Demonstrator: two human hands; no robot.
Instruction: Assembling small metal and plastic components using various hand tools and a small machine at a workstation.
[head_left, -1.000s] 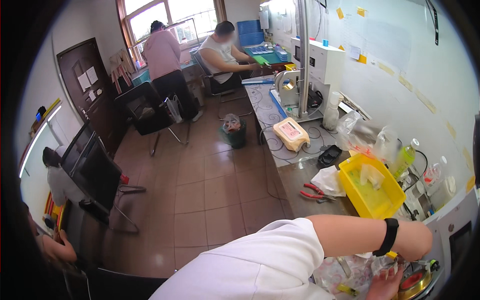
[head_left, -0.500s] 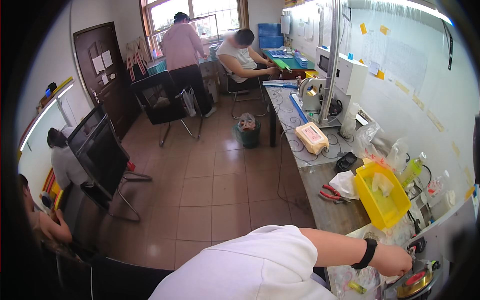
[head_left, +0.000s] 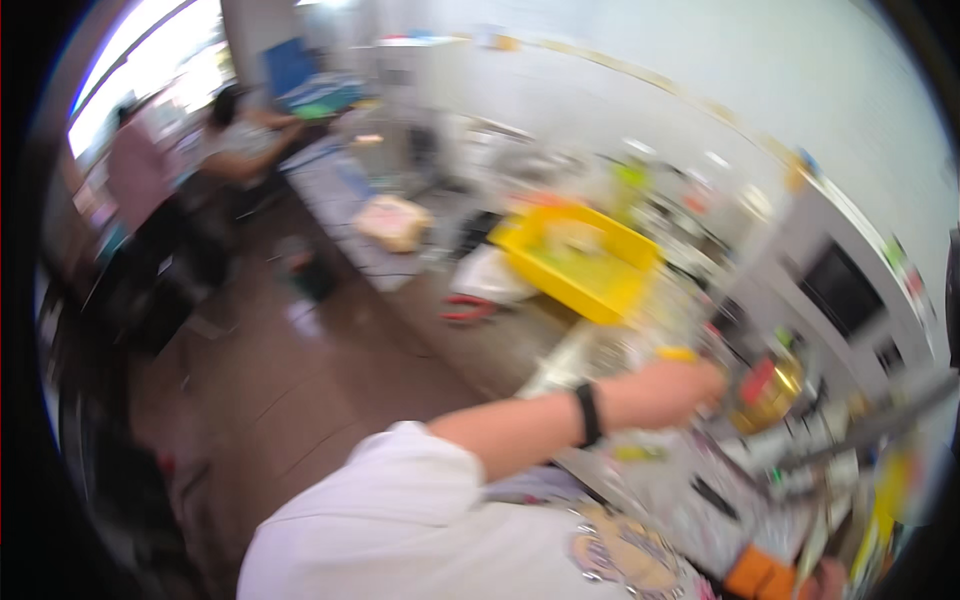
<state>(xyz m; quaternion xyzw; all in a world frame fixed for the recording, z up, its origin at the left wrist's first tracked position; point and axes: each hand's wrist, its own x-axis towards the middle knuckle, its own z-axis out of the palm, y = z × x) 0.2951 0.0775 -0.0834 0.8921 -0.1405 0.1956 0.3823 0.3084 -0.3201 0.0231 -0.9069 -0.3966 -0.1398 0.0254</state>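
Right hand (head_left: 828, 580) at near right, partly out of view, beside orange object (head_left: 758, 574); grip blurred, cannot tell. Left hand (head_left: 682, 390), black wristband (head_left: 588, 414), over cluttered bench (head_left: 455, 350); fingers hidden, cannot tell what they hold. Gold round part (head_left: 775, 397) just right of it. Farther, red-handled pliers (head_left: 467, 309), yellow tray (head_left: 590, 290). Far left, two people (head_left: 240, 150).

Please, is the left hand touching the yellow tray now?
Apart. The head view, though blurred, shows a strip of cluttered worktop between the left hand and the nearest edge of the yellow tray.
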